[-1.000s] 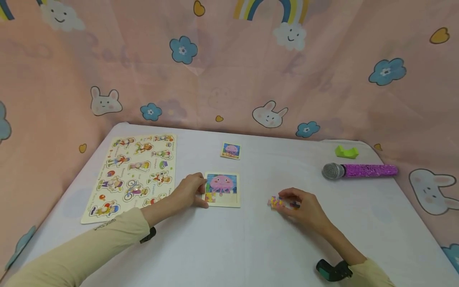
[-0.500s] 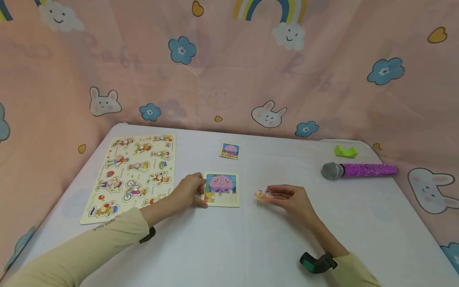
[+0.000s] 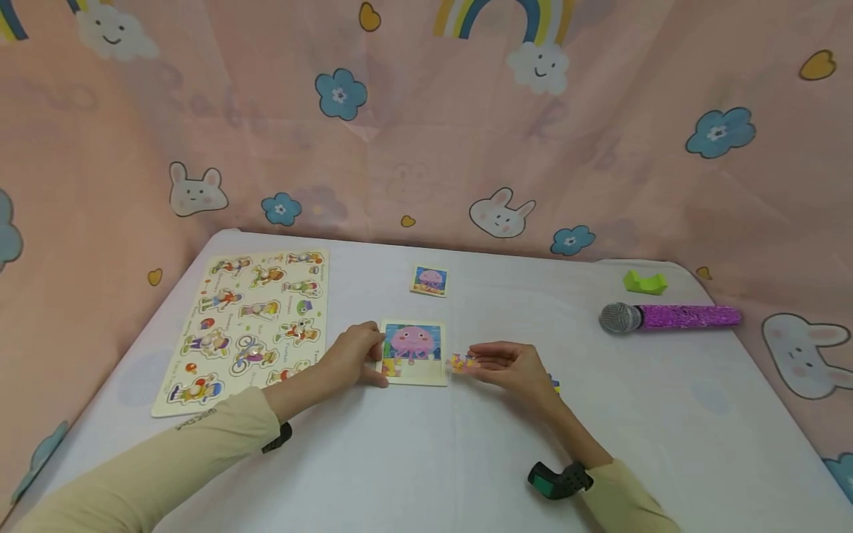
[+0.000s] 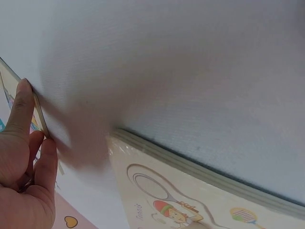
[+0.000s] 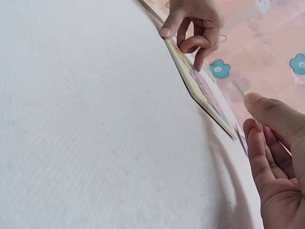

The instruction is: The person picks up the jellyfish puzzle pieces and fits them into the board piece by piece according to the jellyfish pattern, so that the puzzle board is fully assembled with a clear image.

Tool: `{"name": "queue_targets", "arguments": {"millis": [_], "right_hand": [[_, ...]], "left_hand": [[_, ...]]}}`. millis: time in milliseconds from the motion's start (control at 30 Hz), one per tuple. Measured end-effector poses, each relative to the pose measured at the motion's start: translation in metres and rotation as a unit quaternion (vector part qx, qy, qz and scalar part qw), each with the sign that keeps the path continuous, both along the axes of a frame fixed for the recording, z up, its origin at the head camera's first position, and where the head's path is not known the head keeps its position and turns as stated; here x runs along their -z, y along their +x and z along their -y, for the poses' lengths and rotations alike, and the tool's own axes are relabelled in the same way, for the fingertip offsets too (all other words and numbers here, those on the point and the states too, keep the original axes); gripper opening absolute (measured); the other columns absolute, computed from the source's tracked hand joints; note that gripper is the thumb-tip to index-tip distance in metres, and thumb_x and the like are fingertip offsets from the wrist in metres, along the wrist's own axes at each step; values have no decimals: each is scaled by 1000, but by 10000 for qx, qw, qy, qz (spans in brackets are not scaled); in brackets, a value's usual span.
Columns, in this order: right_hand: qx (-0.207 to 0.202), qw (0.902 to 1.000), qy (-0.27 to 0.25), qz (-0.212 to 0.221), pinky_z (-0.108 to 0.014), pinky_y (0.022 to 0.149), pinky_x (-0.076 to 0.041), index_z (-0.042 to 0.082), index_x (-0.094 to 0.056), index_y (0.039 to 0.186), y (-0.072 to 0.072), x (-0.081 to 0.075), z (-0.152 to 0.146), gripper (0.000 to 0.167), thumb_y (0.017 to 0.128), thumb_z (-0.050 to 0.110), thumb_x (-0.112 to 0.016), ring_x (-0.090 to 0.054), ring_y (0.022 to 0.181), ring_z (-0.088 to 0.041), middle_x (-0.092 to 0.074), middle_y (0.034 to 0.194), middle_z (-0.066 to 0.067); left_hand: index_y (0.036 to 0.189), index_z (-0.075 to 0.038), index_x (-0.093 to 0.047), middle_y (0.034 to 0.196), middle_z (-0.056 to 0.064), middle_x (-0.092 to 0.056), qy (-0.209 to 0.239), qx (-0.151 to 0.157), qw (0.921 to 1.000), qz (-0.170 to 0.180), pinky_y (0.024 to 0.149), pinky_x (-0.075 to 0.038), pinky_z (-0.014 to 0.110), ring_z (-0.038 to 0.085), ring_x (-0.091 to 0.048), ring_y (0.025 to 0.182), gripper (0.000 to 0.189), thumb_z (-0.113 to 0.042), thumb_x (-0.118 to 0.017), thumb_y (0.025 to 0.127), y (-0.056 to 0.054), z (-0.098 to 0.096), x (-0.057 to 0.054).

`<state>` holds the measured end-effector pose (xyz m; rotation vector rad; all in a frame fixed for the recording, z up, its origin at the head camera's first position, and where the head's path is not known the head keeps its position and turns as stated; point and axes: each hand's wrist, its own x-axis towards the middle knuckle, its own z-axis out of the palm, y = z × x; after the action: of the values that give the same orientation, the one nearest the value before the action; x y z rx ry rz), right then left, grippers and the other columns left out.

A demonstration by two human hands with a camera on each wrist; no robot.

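Observation:
A small square jigsaw puzzle board [image 3: 429, 372] with a pink jellyfish picture lies in mid-table; its lower right part shows bare cream backing. My left hand [image 3: 353, 355] holds the board's left edge with thumb and fingertips, also seen in the left wrist view. Just right of the board, my right hand [image 3: 516, 370] pinches a pink and yellow puzzle piece [image 3: 461, 363] between thumb and fingers. In the right wrist view that piece [image 5: 238, 88] shows edge-on, raised above the tablecloth. Partly hidden behind the right wrist is another blue and yellow piece [image 3: 554, 383].
Behind the board lies a small jellyfish picture card [image 3: 429, 280]. A large cream board with cartoon figures [image 3: 226, 333] lies at the left, near the left forearm. Back right are a purple glitter microphone [image 3: 689, 317] and a bright green curved block [image 3: 645, 282].
My right hand has moved left with the puzzle piece, from well right of the board to beside its right edge. The left hand has stayed on the board.

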<state>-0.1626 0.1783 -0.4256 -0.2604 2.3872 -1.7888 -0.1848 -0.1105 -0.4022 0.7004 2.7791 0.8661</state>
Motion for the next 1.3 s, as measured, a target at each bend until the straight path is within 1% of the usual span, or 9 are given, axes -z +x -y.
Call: {"name": "queue_targets", "arguments": {"millis": [167, 300, 400, 633, 733, 933, 1167, 1300], "right_hand": [[-137, 9999, -47, -36, -25, 81, -52, -10, -65, 111, -4, 4, 15, 36, 77, -2, -76, -68, 97, -26, -67, 109, -22], [-178, 9998, -81, -22, -25, 80, -52, -8, -67, 109, -7, 7, 28, 35, 76, -2, -77, -68, 96, -26, -68, 107, -20], [-205, 9997, -95, -40, -24, 80, -52, -8, -68, 107, -8, 10, 38, 33, 76, -2, -77, -68, 95, -25, -69, 104, -19], [-311, 9987, -364, -198, -26, 76, -53, -12, -67, 103, -8, 13, 59, 33, 74, -3, -78, -69, 91, -31, -69, 101, -24], [-284, 9987, -193, -378, -26, 74, -54, -11, -68, 101, -8, 11, 66, 31, 74, -2, -79, -69, 88, -31, -69, 99, -23], [-139, 9970, 380, -660, -23, 70, -54, -7, -71, 97, -8, 7, 75, 27, 73, 2, -81, -70, 81, -23, -71, 94, -17], [-148, 9960, 526, -705, -23, 68, -54, -7, -72, 95, -7, 3, 80, 26, 72, 0, -81, -70, 77, -21, -71, 92, -17], [-221, 9941, 672, -827, -22, 67, -54, -6, -72, 95, -7, 3, 82, 26, 72, 1, -81, -69, 76, -19, -71, 92, -16]], "left_hand": [[72, -3, -56, 75, 3, -46, -1, -33, 10000, 68, 62, -36, 25, 14, -43, 69, 37, -11, -91, 60, 0, -1, -1], [73, -3, -57, 74, 3, -46, -36, -39, 10000, 69, 62, -36, 25, 14, -43, 69, 38, -11, -91, 60, 0, -1, -1], [72, -3, -56, 74, 3, -45, -63, -6, 10000, 13, 62, -35, 25, 14, -43, 69, 39, -13, -91, 59, 0, -1, -1], [70, -4, -54, 73, 3, -45, -72, 84, 9999, -100, 61, -35, 25, 14, -41, 67, 40, -15, -91, 59, 0, 1, 0], [69, -5, -54, 73, 2, -45, -80, 107, 9998, -149, 61, -34, 25, 14, -41, 67, 40, -16, -91, 58, 0, 1, 0], [69, -4, -54, 73, 2, -45, -78, 130, 9997, -207, 61, -35, 25, 14, -41, 67, 40, -15, -91, 58, -1, 1, -1], [69, -5, -55, 73, 0, -45, -91, 147, 9995, -281, 60, -35, 25, 13, -41, 66, 41, -16, -92, 57, -2, 1, 0], [69, -5, -54, 73, 1, -45, -128, 112, 9997, -202, 61, -35, 25, 14, -41, 67, 41, -16, -92, 58, -1, 1, 0]]}}
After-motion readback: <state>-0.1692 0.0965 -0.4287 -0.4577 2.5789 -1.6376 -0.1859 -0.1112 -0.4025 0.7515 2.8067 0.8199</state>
